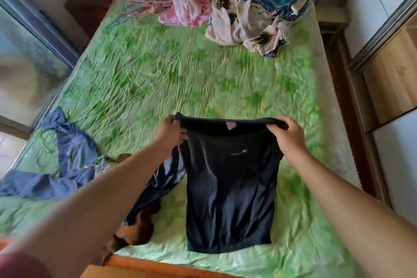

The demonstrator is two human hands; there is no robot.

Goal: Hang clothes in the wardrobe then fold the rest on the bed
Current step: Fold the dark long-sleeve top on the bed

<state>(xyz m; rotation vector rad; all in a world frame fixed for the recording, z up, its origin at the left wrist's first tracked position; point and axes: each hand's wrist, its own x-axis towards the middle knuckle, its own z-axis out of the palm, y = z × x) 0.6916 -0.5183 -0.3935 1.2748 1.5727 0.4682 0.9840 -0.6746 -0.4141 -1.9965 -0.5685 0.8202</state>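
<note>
My left hand (169,131) and right hand (286,133) are each clamped on a top corner of the black shirt (230,187), which hangs spread between them over the foot of the bed (180,74). A blue garment (72,158) lies at the bed's left edge.

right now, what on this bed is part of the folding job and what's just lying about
In the job: black shirt, gripped by left hand and right hand; blue garment; brown garment; pink garment; hangers.
Lying about: patterned blanket; bedside cabinet.
</note>
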